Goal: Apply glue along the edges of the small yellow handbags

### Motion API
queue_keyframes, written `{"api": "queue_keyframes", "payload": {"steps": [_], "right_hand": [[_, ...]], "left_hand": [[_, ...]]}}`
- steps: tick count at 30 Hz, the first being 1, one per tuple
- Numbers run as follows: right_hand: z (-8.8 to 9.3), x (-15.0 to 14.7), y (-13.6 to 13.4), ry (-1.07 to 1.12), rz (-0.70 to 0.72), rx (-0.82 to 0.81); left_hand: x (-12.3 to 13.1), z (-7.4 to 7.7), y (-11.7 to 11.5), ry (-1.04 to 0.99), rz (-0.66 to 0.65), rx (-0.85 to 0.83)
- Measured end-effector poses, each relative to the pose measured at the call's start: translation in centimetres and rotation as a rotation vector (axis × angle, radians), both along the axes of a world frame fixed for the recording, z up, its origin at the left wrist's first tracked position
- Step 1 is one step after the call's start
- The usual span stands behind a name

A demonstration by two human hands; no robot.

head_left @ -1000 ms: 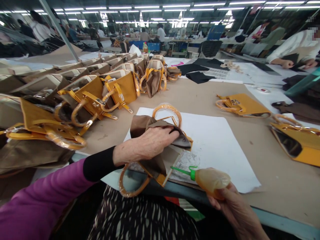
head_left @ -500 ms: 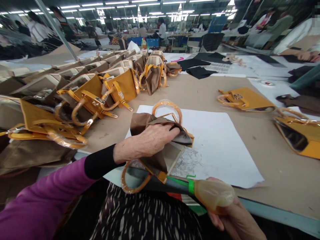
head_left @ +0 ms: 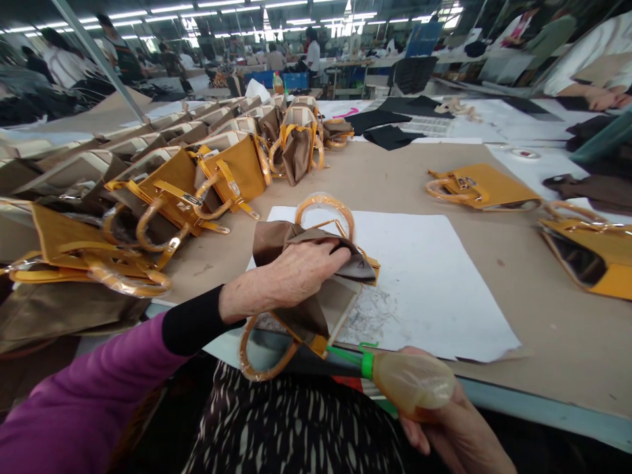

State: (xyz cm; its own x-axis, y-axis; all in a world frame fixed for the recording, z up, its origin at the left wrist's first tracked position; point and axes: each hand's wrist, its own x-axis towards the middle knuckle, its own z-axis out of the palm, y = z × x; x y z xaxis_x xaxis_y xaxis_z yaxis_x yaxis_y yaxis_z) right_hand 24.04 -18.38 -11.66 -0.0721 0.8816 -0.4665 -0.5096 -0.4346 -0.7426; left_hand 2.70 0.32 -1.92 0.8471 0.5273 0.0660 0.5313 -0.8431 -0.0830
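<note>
My left hand (head_left: 291,276) grips the folded-back brown lining (head_left: 276,240) of a small mustard handbag (head_left: 316,309) lying on a white paper sheet (head_left: 424,276). The bag's plastic-wrapped handles stick out at the far side (head_left: 323,205) and toward me (head_left: 257,355). My right hand (head_left: 454,431) is closed around a soft amber glue bottle (head_left: 412,382) with a green nozzle (head_left: 353,359). The nozzle tip points at the bag's near lower corner, just off the table's front edge.
Rows of mustard and brown handbags (head_left: 168,191) stand along the left of the cardboard-covered table (head_left: 395,184). More bags lie at the right (head_left: 481,191) and far right (head_left: 587,257). Black fabric pieces (head_left: 390,135) sit farther back. Another person's arms (head_left: 592,92) work at the top right.
My right hand has drawn the glue bottle down and toward me, from over the paper to the table's edge, then slightly left. My left hand keeps holding the lining.
</note>
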Motion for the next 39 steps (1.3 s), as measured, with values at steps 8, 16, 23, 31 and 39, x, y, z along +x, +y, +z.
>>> {"api": "queue_keyframes", "payload": {"steps": [8, 16, 23, 31, 39], "right_hand": [[-1.2, 0.8, 1.1, -0.044, -0.163, 0.047], [-0.6, 0.2, 0.3, -0.026, -0.147, 0.020], [-0.9, -0.5, -1.4, 0.003, -0.097, -0.008], [-1.4, -0.4, -0.9, 0.197, -0.453, -0.188], [-0.9, -1.6, -0.9, 0.278, -0.451, -0.216]], "left_hand": [[0.0, -0.2, -0.1, -0.030, -0.038, 0.021], [0.1, -0.1, 0.0, -0.028, -0.035, 0.037], [0.2, 0.3, -0.2, 0.006, -0.014, 0.002], [0.1, 0.2, -0.1, 0.011, -0.003, -0.024], [0.0, -0.4, 0.1, -0.039, -0.050, 0.050]]}}
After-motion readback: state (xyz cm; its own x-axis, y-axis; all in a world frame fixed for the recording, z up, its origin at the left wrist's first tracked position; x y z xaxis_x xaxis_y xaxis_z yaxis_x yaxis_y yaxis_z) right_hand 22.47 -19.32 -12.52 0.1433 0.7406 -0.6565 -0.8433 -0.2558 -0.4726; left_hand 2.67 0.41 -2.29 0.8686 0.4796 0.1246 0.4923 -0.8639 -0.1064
